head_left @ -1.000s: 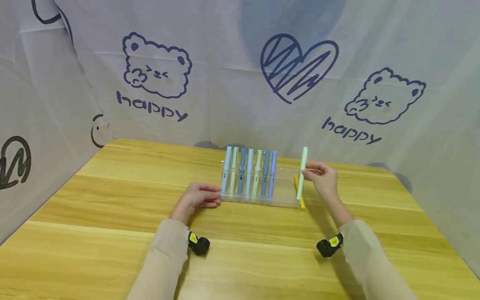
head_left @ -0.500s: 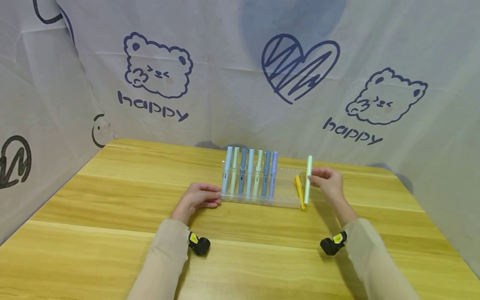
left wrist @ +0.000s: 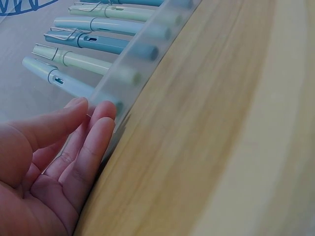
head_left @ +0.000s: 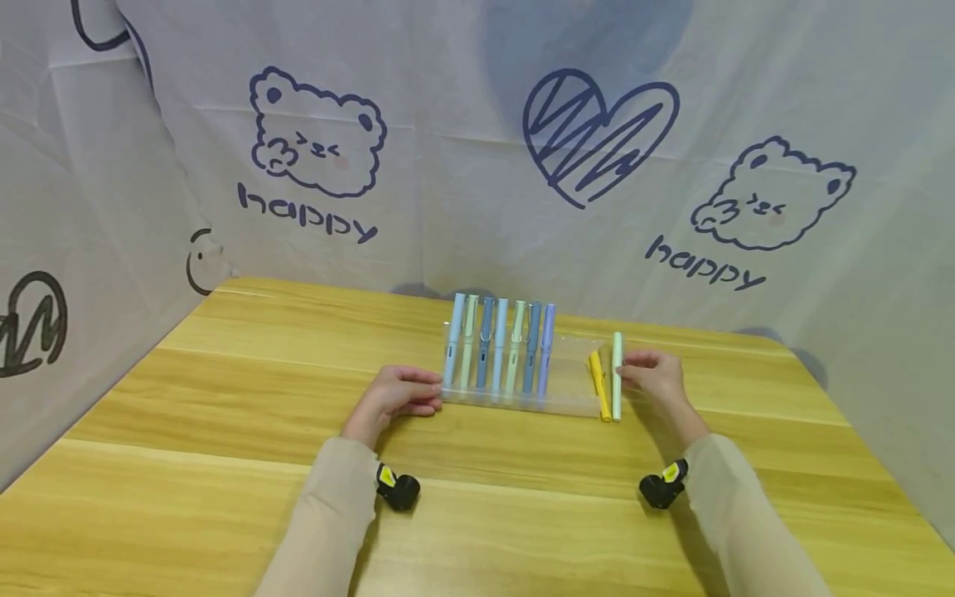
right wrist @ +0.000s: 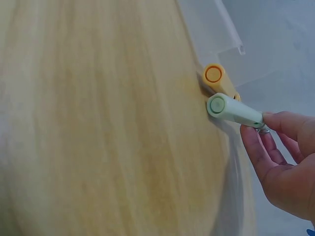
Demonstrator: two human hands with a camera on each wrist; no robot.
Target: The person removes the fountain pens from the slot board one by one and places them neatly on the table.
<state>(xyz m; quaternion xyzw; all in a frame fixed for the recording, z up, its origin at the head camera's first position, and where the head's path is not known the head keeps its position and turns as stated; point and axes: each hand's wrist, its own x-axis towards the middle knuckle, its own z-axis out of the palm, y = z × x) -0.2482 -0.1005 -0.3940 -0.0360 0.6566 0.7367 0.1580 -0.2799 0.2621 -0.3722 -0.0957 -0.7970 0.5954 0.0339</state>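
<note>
A clear plastic pen stand carries a row of several capped pens in blue, green and purple, all toward its left part. My left hand pinches the stand's lower left corner between thumb and fingers, beside a light blue pen. With thumb and fingertips my right hand holds a pale green pen just past the stand's right end. Close on its left, a yellow pen lies slightly tilted by that end. The right wrist view shows the green pen's end beside the yellow one.
Under everything is a wood-grain table. A pale cloth with bear and heart drawings hangs behind its back edge. Black cameras sit on the left wrist and right wrist.
My right hand has carried the pale green pen rightward and down, from over the stand's right end to beside the yellow pen, which now shows fully. My left hand stays on the stand.
</note>
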